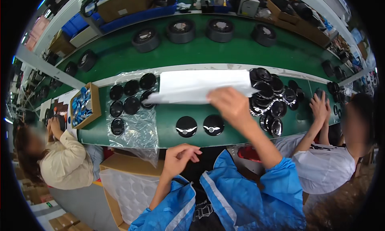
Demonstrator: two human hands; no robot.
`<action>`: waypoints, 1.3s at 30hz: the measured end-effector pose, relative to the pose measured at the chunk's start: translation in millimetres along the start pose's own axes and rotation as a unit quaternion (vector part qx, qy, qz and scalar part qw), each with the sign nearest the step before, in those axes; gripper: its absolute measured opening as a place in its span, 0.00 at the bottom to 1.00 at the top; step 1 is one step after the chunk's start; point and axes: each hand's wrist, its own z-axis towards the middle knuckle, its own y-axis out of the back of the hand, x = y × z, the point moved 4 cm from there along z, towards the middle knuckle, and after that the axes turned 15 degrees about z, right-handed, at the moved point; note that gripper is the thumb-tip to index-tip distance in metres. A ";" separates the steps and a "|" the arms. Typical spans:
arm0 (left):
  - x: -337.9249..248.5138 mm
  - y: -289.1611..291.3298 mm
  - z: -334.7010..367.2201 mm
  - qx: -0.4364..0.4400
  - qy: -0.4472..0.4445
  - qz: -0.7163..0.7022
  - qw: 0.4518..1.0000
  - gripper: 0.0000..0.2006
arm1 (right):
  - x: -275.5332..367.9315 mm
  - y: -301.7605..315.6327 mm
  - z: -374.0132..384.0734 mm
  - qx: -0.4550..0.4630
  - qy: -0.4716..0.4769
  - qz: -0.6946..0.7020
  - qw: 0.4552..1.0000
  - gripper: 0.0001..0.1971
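My right hand [232, 106] pinches the near edge of a white sheet of paper [200, 80], which is smeared by motion and lifted along its near side. My left hand [179, 159] hovers at the table's front edge, fingers loosely curled and apart, with nothing visible in it. Between me and the paper, two round black discs [186, 126] with a silver wing-shaped mark lie side by side on the green table [172, 140]. Several black discs [131, 105] sit on clear plastic film [140, 130] to the left. A pile of glossy black discs [264, 90] lies right of the paper.
A cardboard box [95, 100] of blue-and-silver pieces stands at the left. Beyond a pale rail, dark round parts [180, 30] rest on a green surface. An open carton [114, 167] sits below the table at left. People [66, 159] work on both sides.
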 end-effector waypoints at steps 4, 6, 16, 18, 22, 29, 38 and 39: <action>4.0 10.2 4.7 0.128 0.028 -0.279 0.951 0.14 | 126.6 -7.9 -19.0 0.123 0.122 0.098 0.980 0.19; -26.3 18.6 4.1 0.010 0.204 -0.372 0.906 0.16 | 143.3 -14.1 -31.1 0.205 0.160 0.088 0.962 0.20; -70.8 41.2 37.2 0.061 -0.076 0.224 0.970 0.14 | 51.2 23.2 -16.3 -0.037 -0.341 0.273 0.899 0.16; -74.1 38.0 33.9 0.041 -0.096 0.259 0.960 0.13 | 49.8 10.1 -14.2 -0.018 -0.392 0.353 0.849 0.17; -85.4 27.2 21.2 -0.071 -0.143 0.079 0.984 0.12 | 79.4 5.2 7.6 0.001 -0.313 0.347 0.884 0.18; -78.9 17.1 15.0 -0.040 -0.106 0.097 0.989 0.10 | 103.5 0.4 1.2 0.069 -0.175 0.186 0.964 0.13; -28.9 -11.8 11.1 -0.062 -0.066 0.130 0.987 0.11 | 110.7 -5.0 -45.4 0.098 -0.055 0.049 0.992 0.16; -20.9 -14.6 10.9 -0.070 -0.041 0.123 0.989 0.11 | 109.5 -7.1 -52.8 0.089 -0.049 0.037 0.994 0.16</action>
